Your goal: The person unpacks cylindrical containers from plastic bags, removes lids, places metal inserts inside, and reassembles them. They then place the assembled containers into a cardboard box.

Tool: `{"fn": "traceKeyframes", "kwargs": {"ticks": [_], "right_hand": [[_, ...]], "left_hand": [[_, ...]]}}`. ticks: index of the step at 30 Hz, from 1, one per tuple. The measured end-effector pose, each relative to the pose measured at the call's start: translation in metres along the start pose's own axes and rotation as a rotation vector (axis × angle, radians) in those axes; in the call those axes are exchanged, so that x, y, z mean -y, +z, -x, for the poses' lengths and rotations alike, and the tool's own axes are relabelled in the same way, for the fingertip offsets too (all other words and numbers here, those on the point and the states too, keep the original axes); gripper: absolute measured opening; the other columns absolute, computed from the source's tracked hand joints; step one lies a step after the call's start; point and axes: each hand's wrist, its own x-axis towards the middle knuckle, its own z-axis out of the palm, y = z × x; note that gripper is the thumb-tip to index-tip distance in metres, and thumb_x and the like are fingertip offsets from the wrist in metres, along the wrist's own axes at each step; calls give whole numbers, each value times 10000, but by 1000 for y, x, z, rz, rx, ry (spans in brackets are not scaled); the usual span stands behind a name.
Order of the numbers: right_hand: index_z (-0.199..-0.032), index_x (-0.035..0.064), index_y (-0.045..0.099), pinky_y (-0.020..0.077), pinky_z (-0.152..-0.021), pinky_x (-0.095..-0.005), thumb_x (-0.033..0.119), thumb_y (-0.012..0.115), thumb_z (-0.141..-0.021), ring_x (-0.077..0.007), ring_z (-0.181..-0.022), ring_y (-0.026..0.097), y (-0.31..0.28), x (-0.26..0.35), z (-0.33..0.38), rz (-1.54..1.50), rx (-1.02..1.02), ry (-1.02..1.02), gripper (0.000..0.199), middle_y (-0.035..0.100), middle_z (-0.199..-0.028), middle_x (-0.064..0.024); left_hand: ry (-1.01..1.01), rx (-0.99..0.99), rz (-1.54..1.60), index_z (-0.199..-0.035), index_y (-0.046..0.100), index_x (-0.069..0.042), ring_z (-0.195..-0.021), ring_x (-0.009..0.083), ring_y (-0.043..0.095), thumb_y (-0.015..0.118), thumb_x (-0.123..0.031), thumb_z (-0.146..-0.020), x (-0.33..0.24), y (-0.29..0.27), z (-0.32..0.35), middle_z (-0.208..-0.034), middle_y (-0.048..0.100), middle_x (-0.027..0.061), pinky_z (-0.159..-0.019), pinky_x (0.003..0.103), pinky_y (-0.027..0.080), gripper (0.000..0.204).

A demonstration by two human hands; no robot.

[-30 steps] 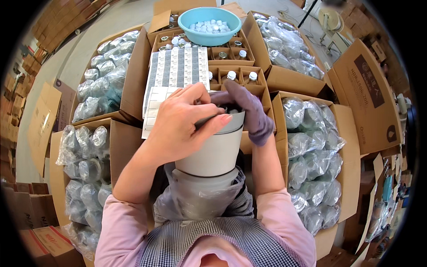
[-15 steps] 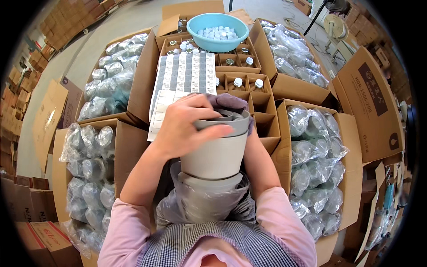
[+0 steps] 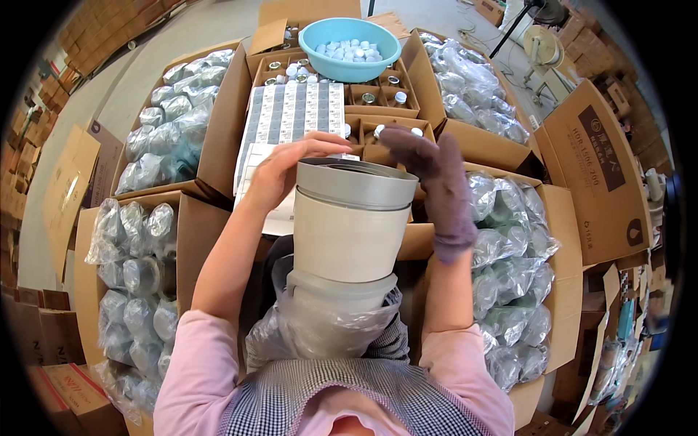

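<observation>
In front of my body stands a beige round canister (image 3: 349,236) with a wide grey rim (image 3: 356,185); its dark inside shows only as a sliver. Directly below it is a paler tub (image 3: 338,294) in a clear plastic bag (image 3: 320,330). My bare left hand (image 3: 280,174) is at the rim's left side, fingers stretched out across its far edge; whether it touches is unclear. On the right, my right hand (image 3: 443,189), in a purple-grey glove, is raised beside the rim, fingers extended and slightly blurred, apparently holding nothing.
Cartons of plastic-wrapped glass jars (image 3: 142,272) stand on both sides. Ahead, a divided carton (image 3: 407,109) holds capped bottles. Over it lie label sheets (image 3: 291,120) and a light-blue basin (image 3: 349,73) of white caps. An upright carton flap (image 3: 596,174) stands at right.
My hands have parted from over the canister's top: the gloved right hand came out to the right, the left drew back left. The grey rolled shape standing inside the rim no longer shows.
</observation>
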Motion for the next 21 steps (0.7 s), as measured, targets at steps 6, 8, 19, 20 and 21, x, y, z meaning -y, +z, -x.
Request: {"fn": "traceKeyframes", "kwargs": {"ticks": [6,8,19,20,21], "right_hand": [[-1183,-8,619,489,-986,-372,125,489,-935,-352,-1138,638,15,-23,-10,354,242,-303,310,674,-1167,-206],[-1108,-21,646,500,-973,-369,141,479,-938,-359,-1118,646,31,-4,0,630,248,-451,288,682,-1149,-208],[-1300,-119,545,411,-1083,-368,299,316,-1009,-272,-1217,568,28,-61,-9,-682,310,184,558,577,-1339,-229],[-1309,-107,545,415,-1077,-365,313,299,-1027,-265,-1209,574,31,-41,3,-545,244,196,562,584,-1330,-225],[-1312,-98,548,414,-1075,-362,331,288,-1036,-261,-1206,577,36,-26,9,-232,227,27,572,587,-1326,-221]], "left_hand": [[271,-37,-391,-1005,755,21,-1082,283,609,580,-360,-943,-7,2,19,-1080,683,152,-1063,424,398,424],[339,-6,-170,-990,759,25,-1007,271,627,597,-362,-929,7,-8,21,-965,709,135,-1044,414,416,424],[237,-161,-986,-971,781,-47,-755,164,563,740,-166,-774,-54,73,28,-788,686,38,-719,306,452,234],[96,-100,-802,-984,774,-50,-890,222,629,715,-259,-837,-49,47,35,-961,711,128,-819,342,488,262],[195,-65,-487,-1007,766,-47,-1005,288,618,678,-310,-874,-26,17,42,-1081,671,199,-900,384,474,308]]}}
